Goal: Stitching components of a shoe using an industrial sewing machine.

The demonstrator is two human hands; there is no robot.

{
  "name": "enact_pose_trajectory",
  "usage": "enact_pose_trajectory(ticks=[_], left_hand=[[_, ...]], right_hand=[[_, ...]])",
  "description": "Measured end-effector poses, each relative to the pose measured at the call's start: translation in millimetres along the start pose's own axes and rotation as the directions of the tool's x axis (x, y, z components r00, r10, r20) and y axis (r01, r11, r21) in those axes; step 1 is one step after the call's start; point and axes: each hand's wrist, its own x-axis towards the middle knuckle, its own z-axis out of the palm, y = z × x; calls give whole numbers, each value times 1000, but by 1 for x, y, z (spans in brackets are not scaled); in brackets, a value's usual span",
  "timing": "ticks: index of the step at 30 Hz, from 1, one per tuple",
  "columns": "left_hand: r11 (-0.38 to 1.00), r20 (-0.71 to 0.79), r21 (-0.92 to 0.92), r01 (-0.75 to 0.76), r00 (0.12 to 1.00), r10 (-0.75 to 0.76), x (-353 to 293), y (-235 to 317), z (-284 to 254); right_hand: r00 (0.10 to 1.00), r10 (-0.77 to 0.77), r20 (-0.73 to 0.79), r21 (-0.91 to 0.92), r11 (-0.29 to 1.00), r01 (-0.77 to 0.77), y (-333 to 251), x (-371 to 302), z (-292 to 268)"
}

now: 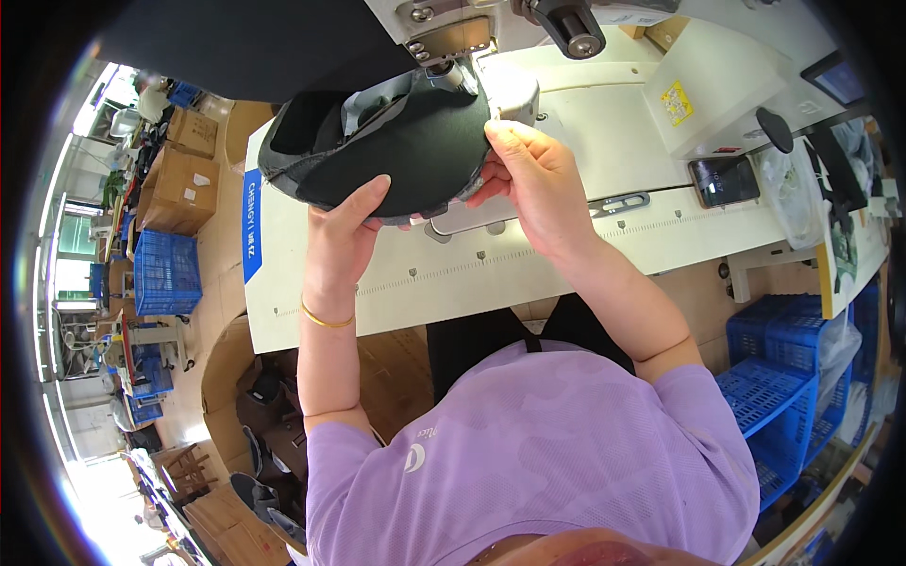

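Note:
A black fabric cap (pixel 415 156) is held up under the head of a sewing machine (pixel 453 40), its hollow inside facing left and away. From below, my left hand (pixel 347 226) grips its near edge, with the thumb on top and the other fingers mostly hidden underneath. At the cap's right edge, my right hand (pixel 533 179) pinches the rim between thumb and fingers. The needle area meets the cap's far edge, where a bright light washes out detail.
A white sewing table (pixel 557 245) with a ruler strip lies beneath. A phone (pixel 724 181) rests on the right. Blue crates (pixel 779 377) stand at right, and another blue crate (pixel 167 272) at left near cardboard boxes (pixel 177 191). An open carton (pixel 225 377) holds dark caps.

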Motion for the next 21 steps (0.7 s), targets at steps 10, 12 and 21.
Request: enact_pose_trajectory(ticks=[10,12,21], left_hand=[[999,-90,2,-37,995,37,7,-4,12],[999,-68,4,-40,997,40,9,-5,9],[998,-72,40,-54,996,57,9,-16,23]], right_hand=[[1000,-14,27,11,1000,14,-4,3,3],[1000,-15,18,3,1000,15,-4,3,5],[1000,3,-12,-38,999,-3,-9,0,2]])
